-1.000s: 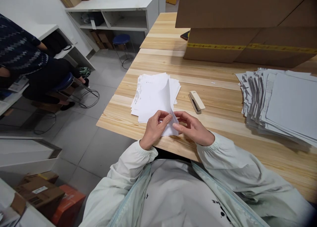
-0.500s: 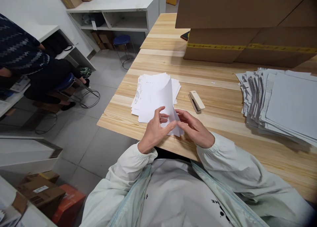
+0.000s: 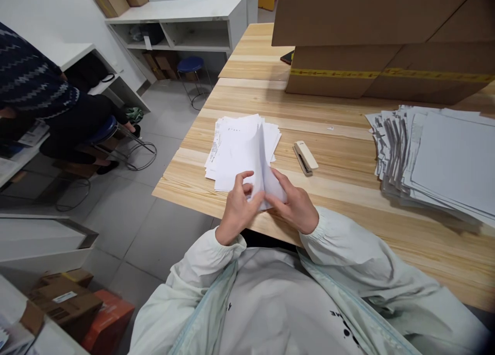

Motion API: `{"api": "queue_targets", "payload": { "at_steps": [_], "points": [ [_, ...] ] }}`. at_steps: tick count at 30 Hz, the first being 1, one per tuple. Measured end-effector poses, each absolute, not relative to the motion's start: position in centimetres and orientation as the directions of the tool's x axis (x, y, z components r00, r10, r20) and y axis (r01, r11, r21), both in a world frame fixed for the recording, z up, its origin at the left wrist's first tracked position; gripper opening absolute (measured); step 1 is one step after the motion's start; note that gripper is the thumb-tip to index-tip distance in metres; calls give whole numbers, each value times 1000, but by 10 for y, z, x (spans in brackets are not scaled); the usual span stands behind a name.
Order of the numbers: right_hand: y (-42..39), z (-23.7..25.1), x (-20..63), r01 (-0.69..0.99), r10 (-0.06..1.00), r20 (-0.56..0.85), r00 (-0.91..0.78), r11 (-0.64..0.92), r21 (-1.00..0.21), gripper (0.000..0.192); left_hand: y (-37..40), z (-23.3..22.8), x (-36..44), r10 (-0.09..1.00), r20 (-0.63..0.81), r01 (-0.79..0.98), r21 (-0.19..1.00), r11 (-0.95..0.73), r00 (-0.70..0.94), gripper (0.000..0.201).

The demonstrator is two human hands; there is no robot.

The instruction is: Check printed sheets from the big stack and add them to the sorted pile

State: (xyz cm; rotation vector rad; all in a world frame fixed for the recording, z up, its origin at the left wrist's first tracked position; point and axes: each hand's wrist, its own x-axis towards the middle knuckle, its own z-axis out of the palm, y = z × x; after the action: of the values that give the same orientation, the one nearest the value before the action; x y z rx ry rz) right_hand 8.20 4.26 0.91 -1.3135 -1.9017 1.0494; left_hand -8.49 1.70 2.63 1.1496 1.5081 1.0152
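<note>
White sheets of paper (image 3: 258, 148) stand partly upright and curved between my hands, over a loose pile of papers (image 3: 232, 159) near the table's left corner. My left hand (image 3: 240, 205) is closed on the near edge of the sheets, thumb against them and index finger bent. On the other side, my right hand (image 3: 294, 203) pinches the same sheets, its thumb near my left thumb. A cream stapler (image 3: 306, 158) lies on the table just right of the pile, touched by neither hand.
A tall stack of papers (image 3: 452, 159) sits at the right on the wooden table (image 3: 340, 190). Large cardboard boxes (image 3: 348, 71) stand behind, with a dark phone-like object (image 3: 287, 57) beside them. A seated person (image 3: 34, 81) and a blue stool (image 3: 191, 64) are at left.
My right hand has moved left and closed on the sheets, which are now more upright and folded back between both hands. The stapler and both piles stay put.
</note>
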Motion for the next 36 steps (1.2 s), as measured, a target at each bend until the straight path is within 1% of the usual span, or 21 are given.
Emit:
{"api": "queue_targets", "payload": {
  "at_steps": [2,5,7,10,11,13,16,18,21,24,26,28,31,32,33,34,35,36],
  "points": [
    [45,1,87,410,957,-26,-288,98,-907,55,13,24,-91,958,-155,154,969,195,-240,45],
    [51,-12,97,274,960,-155,-234,-88,-958,54,1,30,-108,887,-1,192,976,101,-461,41],
    [55,-18,102,209,960,-188,-208,-144,-967,56,-10,41,-119,840,88,246,968,55,-536,40],
    [56,-20,103,161,959,-205,-193,-175,-971,56,-22,62,-126,801,198,341,940,9,-565,39],
    [56,-20,102,152,958,-210,-198,-182,-971,55,-24,69,-125,807,216,365,931,-1,-549,40],
    [54,-19,100,133,950,-224,-220,-198,-971,53,-24,78,-116,862,205,383,924,-13,-464,43],
    [53,-18,97,85,933,-249,-260,-235,-968,54,-13,79,-92,963,134,408,912,-27,-236,51],
    [53,-16,97,47,919,-284,-274,-282,-958,56,0,71,-75,991,88,464,885,-34,-96,56],
    [56,-11,99,-6,887,-382,-260,-397,-918,62,18,50,-57,1000,7,519,855,-10,8,61],
    [61,-4,101,-14,848,-473,-241,-490,-872,71,27,32,-52,995,-70,493,869,24,74,62],
    [62,-1,102,21,852,-462,-246,-472,-882,65,26,26,-54,988,-103,458,888,39,117,60],
    [63,1,102,60,871,-416,-263,-415,-908,55,21,25,-59,980,-116,413,910,40,161,59],
    [63,0,102,93,867,-404,-292,-395,-914,53,12,25,-68,961,-117,338,941,27,249,46],
    [63,-1,102,95,863,-411,-294,-401,-911,52,9,23,-72,970,-90,315,949,15,224,41],
    [62,-2,103,88,866,-404,-294,-396,-914,52,6,20,-76,991,-35,301,954,-6,132,37],
    [61,-3,105,74,879,-379,-290,-374,-924,51,4,15,-81,999,43,294,955,-34,-24,34],
    [60,-3,106,55,900,-336,-278,-335,-941,50,2,11,-87,967,132,294,954,-64,-217,36],
    [59,-3,108,33,925,-278,-259,-279,-960,48,2,7,-93,894,206,294,952,-88,-397,42]
  ]
}}
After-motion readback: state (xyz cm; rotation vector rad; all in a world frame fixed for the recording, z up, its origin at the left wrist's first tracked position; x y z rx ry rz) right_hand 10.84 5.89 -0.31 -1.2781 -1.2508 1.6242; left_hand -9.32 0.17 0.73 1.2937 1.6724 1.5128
